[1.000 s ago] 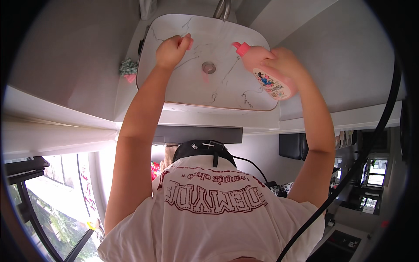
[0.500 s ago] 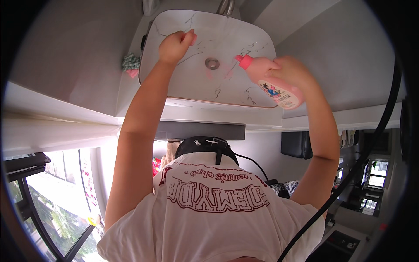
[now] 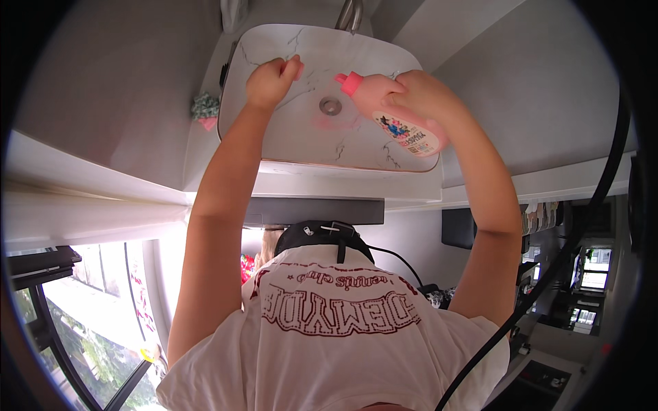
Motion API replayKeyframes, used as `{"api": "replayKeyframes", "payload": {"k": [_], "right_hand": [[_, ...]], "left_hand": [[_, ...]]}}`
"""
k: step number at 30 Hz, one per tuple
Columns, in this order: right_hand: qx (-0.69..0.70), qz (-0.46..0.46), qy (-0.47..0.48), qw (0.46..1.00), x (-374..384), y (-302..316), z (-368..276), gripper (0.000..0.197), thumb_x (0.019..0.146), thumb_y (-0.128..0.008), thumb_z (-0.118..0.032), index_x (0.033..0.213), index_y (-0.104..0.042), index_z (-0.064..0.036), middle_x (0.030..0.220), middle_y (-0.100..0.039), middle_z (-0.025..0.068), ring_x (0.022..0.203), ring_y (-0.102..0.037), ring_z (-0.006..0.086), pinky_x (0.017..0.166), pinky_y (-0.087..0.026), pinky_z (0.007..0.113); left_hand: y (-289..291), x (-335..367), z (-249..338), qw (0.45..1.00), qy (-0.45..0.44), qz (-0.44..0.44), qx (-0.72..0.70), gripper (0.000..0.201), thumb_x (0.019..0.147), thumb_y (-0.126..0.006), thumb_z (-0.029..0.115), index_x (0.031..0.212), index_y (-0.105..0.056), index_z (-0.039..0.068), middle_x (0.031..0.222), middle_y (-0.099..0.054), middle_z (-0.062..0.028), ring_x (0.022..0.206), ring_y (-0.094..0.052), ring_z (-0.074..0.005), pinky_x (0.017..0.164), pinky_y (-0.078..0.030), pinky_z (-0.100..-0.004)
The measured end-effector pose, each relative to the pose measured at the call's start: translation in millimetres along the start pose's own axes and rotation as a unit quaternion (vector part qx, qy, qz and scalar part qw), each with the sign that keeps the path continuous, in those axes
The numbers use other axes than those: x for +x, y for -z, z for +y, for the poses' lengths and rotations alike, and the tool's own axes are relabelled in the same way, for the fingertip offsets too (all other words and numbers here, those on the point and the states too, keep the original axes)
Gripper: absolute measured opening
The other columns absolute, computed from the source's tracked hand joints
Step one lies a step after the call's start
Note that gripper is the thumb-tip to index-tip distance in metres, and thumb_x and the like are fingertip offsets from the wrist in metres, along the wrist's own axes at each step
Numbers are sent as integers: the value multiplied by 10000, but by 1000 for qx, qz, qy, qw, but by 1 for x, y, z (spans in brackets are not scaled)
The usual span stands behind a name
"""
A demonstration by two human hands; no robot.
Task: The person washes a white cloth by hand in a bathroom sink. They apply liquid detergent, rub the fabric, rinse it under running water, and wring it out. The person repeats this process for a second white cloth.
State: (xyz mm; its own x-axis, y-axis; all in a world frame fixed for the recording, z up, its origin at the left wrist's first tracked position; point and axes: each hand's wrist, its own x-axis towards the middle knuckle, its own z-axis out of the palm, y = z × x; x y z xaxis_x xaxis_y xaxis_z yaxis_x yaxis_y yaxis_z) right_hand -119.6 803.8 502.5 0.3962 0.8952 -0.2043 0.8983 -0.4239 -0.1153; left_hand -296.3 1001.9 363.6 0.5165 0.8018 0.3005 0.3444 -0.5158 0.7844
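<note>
A glossy white rounded-rectangular basin with grey marble veining [image 3: 301,147] holds a round metal drain [image 3: 330,105]. The right hand [image 3: 419,96] grasps a smooth pink plastic bottle [image 3: 391,113], tilted over the basin, pink cap toward the drain, with a colourful oval label on its side. The left hand [image 3: 272,81] is clenched against the basin's inner surface.

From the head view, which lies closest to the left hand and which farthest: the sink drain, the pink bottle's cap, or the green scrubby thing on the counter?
1. Sink drain, just right of the left hand, in the basin.
2. Pink bottle's cap, further right; close to the drain's distance, hard to separate.
3. Green scrubby thing, left, outside the basin on the counter.
</note>
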Motion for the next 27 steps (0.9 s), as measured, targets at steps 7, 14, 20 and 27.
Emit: {"api": "replayKeyframes", "payload": {"k": [7, 14, 20, 27], "right_hand": [[-4, 47, -14, 999, 13, -7, 33, 417, 681, -697, -382, 797, -633, 13, 783, -625, 187, 713, -607, 316, 640, -464, 398], [-43, 11, -64, 997, -6, -1, 56, 416, 669, -702, -385, 818, -646, -1, 807, -630, 189, 750, -614, 329, 670, -474, 398], [-35, -34, -100, 994, -39, 3, 52, 387, 659, -665, -361, 808, -649, -4, 811, -639, 169, 755, -627, 295, 666, -481, 382], [8, -36, -89, 995, -61, 5, 40, 350, 652, -687, -322, 805, -642, -10, 787, -634, 169, 726, -617, 308, 665, -469, 392]], "left_hand": [[0, 2, -3, 999, 14, -29, 31, 518, 815, -428, 532, 681, -636, 77, 681, -622, -119, 701, -603, -297, 669, -462, -358], [-5, 3, -7, 999, 6, -40, 27, 516, 813, -446, 534, 687, -638, 73, 698, -632, -117, 712, -609, -297, 670, -464, -356], [-8, -2, 2, 996, -15, -79, 39, 501, 813, -463, 525, 701, -636, 69, 697, -631, -107, 703, -608, -279, 661, -461, -347], [-1, -9, 32, 993, -46, -106, 25, 505, 812, -475, 532, 684, -613, 63, 682, -622, -77, 661, -584, -246, 639, -449, -323]]}}
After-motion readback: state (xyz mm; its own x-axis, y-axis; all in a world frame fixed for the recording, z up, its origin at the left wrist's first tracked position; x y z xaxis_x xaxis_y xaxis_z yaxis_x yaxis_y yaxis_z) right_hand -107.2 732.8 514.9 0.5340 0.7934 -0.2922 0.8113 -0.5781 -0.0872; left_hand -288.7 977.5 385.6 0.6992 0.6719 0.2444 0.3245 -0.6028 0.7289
